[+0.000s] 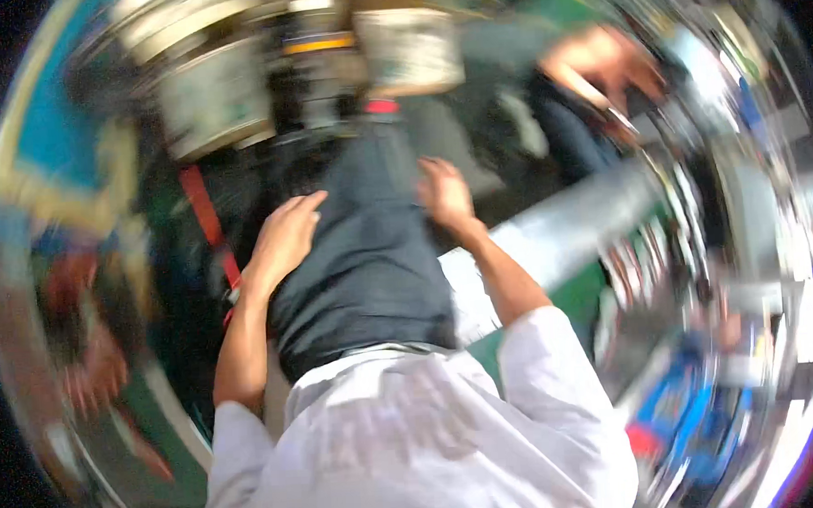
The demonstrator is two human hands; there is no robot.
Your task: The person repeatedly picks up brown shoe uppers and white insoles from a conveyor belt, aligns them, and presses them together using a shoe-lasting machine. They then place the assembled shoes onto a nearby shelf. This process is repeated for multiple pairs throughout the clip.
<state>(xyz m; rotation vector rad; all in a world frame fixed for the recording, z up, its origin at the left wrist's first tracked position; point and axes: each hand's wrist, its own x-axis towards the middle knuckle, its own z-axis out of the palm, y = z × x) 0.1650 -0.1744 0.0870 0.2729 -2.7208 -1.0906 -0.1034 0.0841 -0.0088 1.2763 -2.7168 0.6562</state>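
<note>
My left hand [286,233] is beside my left thigh, with its fingers loosely stretched forward and apart from the thumb. It holds nothing that I can see. On the other side of my dark trousers [369,247], my right hand [446,193] hangs in the air with its fingers lightly bent and nothing visible in them. A red strip [204,209] runs down to the left of my left hand. Just right of my right forearm lies a long pale, shiny panel or roll [571,232]. Motion blur smears most of the surroundings.
Two pale box-shaped blocks [214,97] [409,53] stand ahead on what looks like machinery. A person [600,78] bends at the upper right. Another person's arm [95,362] shows at the left. Blue objects [695,414] lie at the lower right beside the green floor.
</note>
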